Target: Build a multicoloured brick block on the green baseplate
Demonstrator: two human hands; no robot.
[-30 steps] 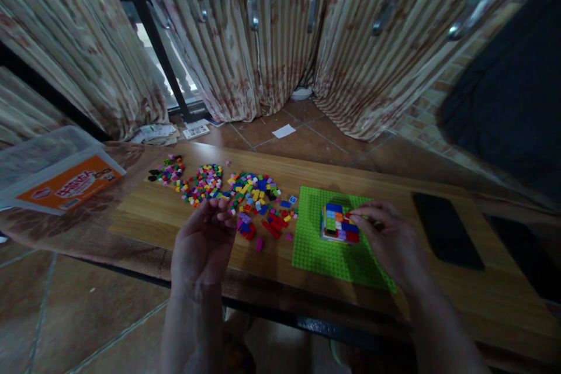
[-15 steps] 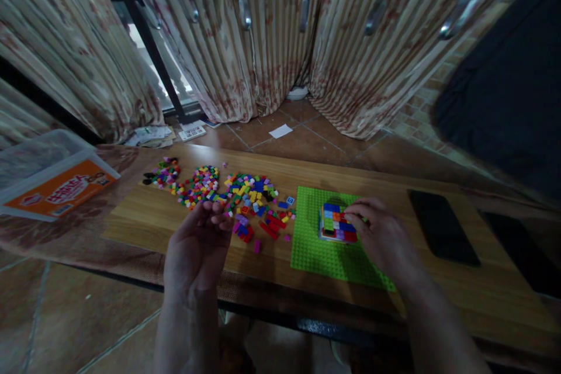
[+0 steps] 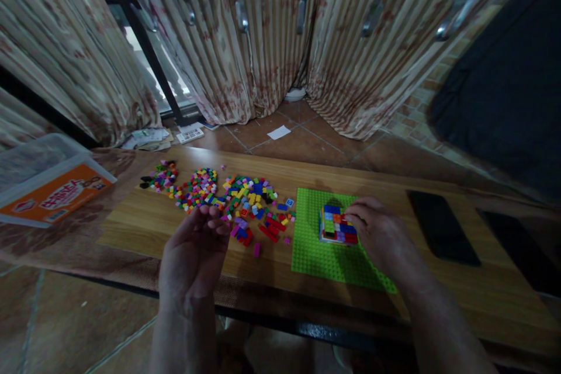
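Observation:
On the green baseplate (image 3: 307,251) stands a low block model (image 3: 335,228) of building bricks, its top a patchwork of blue, red, orange, lime and purple. At the model's right edge, my right hand (image 3: 379,231) pinches a small red brick (image 3: 343,218), partly hidden by the fingertips. My left hand (image 3: 195,254) is raised palm up over the table's front, fingers loosely curled, the palm bare. Just beyond it spreads a pile of loose colourful bricks (image 3: 248,191), with several long red bricks (image 3: 269,231) nearer the baseplate.
A clear plastic box (image 3: 56,193) with an orange label lies at the far left. Two dark flat slabs, one a black tablet-like panel (image 3: 442,227), lie on the right. The wooden board (image 3: 144,216) carries the bricks; striped curtains (image 3: 263,52) hang behind.
The view has shifted very slightly. Both hands keep nearly the same places, the right one still at the model's edge.

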